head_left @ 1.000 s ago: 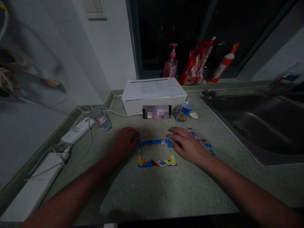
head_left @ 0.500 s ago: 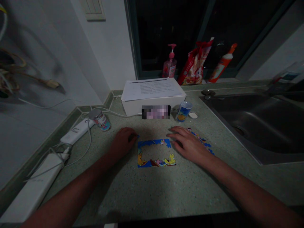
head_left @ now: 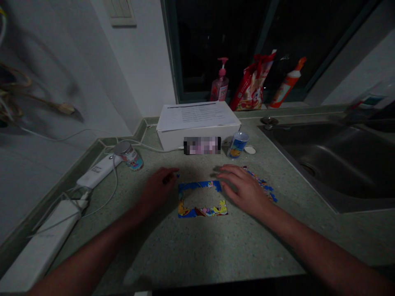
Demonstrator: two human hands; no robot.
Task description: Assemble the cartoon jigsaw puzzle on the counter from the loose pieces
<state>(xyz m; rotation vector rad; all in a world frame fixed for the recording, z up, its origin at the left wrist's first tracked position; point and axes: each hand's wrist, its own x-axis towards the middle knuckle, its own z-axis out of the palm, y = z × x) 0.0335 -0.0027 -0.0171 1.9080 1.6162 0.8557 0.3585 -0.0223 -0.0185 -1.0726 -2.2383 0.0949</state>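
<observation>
Two hands on my feed, left hand (head_left: 157, 191) curled with its fingertips by a tiny blue piece (head_left: 178, 175) (can't tell if it's pinched), right hand (head_left: 242, 191) spread open beside the jigsaw border (head_left: 202, 211) on the speckled counter (head_left: 234, 250) — looks like border-filling, so next it wants one of the loose pieces (head_left: 262, 182) picked up.

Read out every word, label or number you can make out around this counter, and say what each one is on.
Nothing here can be read with certainty.
The printed sheet on the white box: lines too small to read.
The white power strip: print too small.
The tin can, pink pump bottle, red bag: labels too blurred.
The pixelated patch: unreadable.
</observation>
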